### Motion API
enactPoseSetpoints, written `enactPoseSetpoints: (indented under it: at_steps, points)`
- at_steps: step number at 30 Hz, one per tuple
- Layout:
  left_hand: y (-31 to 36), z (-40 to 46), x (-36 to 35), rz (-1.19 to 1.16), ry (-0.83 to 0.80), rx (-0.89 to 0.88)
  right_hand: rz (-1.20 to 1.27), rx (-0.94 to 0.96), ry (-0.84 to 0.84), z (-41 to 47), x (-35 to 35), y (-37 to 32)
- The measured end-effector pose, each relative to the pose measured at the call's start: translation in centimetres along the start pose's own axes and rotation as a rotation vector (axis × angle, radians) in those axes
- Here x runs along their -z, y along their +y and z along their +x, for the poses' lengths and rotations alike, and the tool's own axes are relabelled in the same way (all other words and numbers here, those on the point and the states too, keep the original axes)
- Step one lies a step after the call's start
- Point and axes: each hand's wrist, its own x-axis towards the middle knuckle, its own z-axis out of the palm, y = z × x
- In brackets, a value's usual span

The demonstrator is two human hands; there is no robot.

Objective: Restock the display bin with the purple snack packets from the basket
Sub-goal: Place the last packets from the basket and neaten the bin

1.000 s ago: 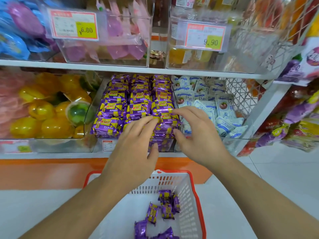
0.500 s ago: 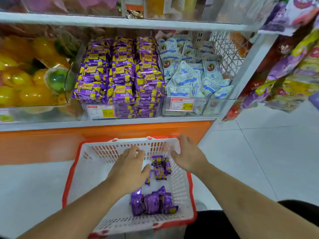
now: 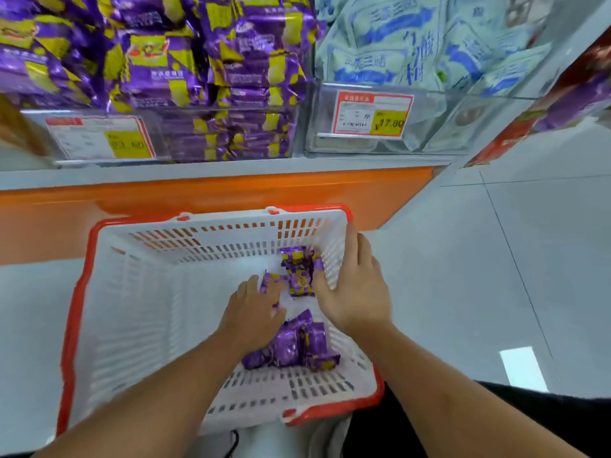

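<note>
Reaching into the basket (image 3: 109,292), the far clump of purple packets (image 3: 297,272) is bracketed between the left hand (image 3: 254,312) and right hand (image 3: 355,292), fingers seemingly relaxed and touching rather than gripping, though blur hides it.

left grip (image 3: 256,305), right grip (image 3: 355,292), both lowered, fingers spread
</note>
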Motion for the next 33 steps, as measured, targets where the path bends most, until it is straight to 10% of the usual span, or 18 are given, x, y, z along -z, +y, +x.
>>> enactPoseSetpoints:
  at_steps: [11,23,33]
  points:
    - [-0.6,2.4,-1.8,0.046,0.071,-0.034,-0.055,-0.008,-0.011,0.3,0.2,-0.8]
    - [1.0,-10.1,14.8,0.002,0.328,-0.281,-0.118,-0.074,-0.053,0.4,4.8,-3.9]
    - [2.3,-20.6,26.3,-0.091,0.583,-0.499,0.894,0.08,-0.462,-1.0,19.3,-17.1]
